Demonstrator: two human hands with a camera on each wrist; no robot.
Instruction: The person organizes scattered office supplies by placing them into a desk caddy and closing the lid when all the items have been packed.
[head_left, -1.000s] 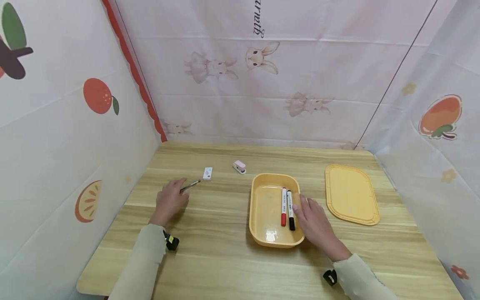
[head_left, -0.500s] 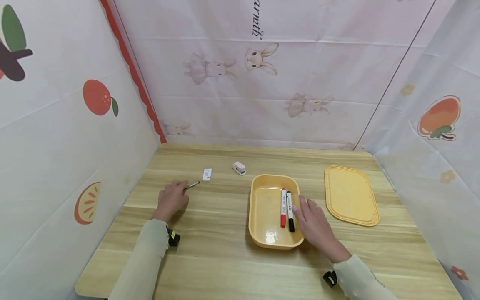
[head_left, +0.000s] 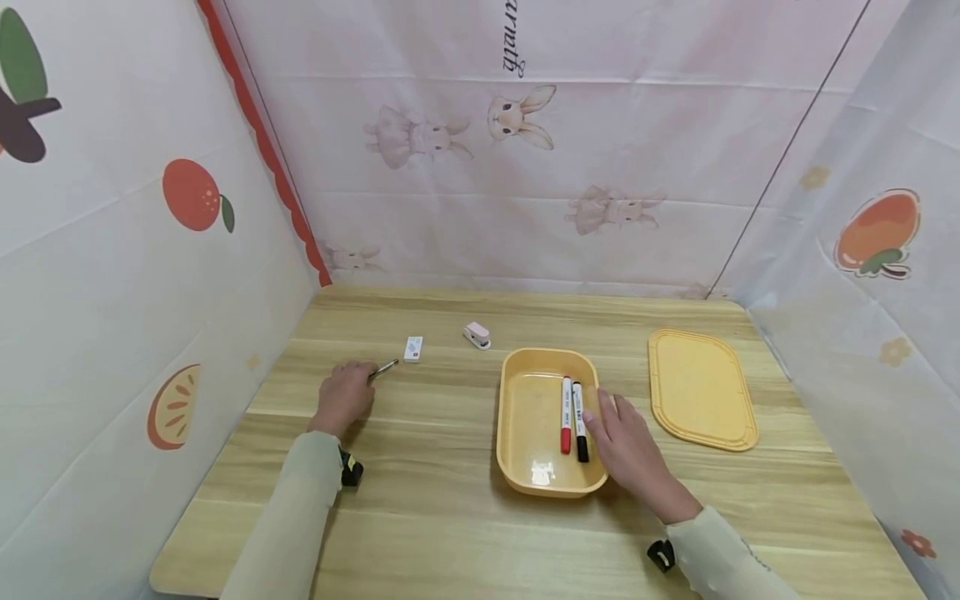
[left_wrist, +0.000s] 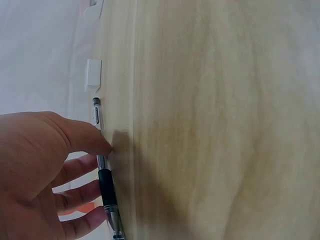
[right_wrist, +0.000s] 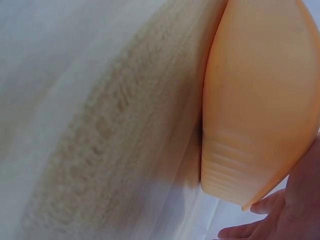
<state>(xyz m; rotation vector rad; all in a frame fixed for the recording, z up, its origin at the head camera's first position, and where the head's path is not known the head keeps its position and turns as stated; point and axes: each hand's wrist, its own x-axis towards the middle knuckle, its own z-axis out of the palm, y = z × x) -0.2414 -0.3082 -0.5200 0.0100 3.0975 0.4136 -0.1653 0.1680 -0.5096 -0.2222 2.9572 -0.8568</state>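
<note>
My left hand (head_left: 347, 393) pinches a pen (left_wrist: 106, 185) between thumb and fingers, low over the table at left. The pen has a clear barrel and a black grip; in the head view its end (head_left: 388, 367) points toward a small white box (head_left: 413, 349). At the yellow plastic bin (head_left: 510, 442), my right hand (head_left: 630, 442) holds the right rim, thumb over the inner edge and fingers along the outside. Inside the bin lie a red-capped marker (head_left: 566, 417) and a black-capped marker (head_left: 580, 425), side by side. The right wrist view shows the bin's outer wall (right_wrist: 260, 100).
A small pink stapler (head_left: 477, 335) stands behind the bin, to its left. The flat yellow lid (head_left: 701, 387) lies on the wooden table (head_left: 420, 533) at right. Printed cloth walls (head_left: 480, 225) close in the back and both sides.
The left hand has shifted slightly to the right, and less of the pen shows past its fingers in the head view. The right hand and the bin have stayed in place.
</note>
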